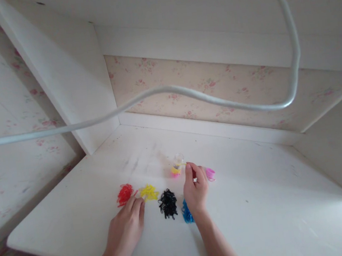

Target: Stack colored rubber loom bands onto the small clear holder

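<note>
My right hand (196, 185) pinches a yellow rubber band (182, 164) beside a small clear container (179, 157). Yellow and pink bands (175, 171) show at the container's near side; whether they lie inside it I cannot tell. At the near edge of a yellow pile of rubber bands (149, 192), my left hand (128, 216) has its fingertips pressed together; what they hold is hidden. A red pile (125, 194) lies just beyond that hand. Black bands (168, 204) sit between my hands. My right wrist partly covers a blue pile (187, 212), and pink-purple bands (210, 174) lie right of its fingers.
The white desk (264, 224) has a low back ledge (214, 127) and a side panel (67, 74) at the left. A thick white cable (166, 89) hangs across the view above the desk. Floral wallpaper (151, 72) covers the wall behind.
</note>
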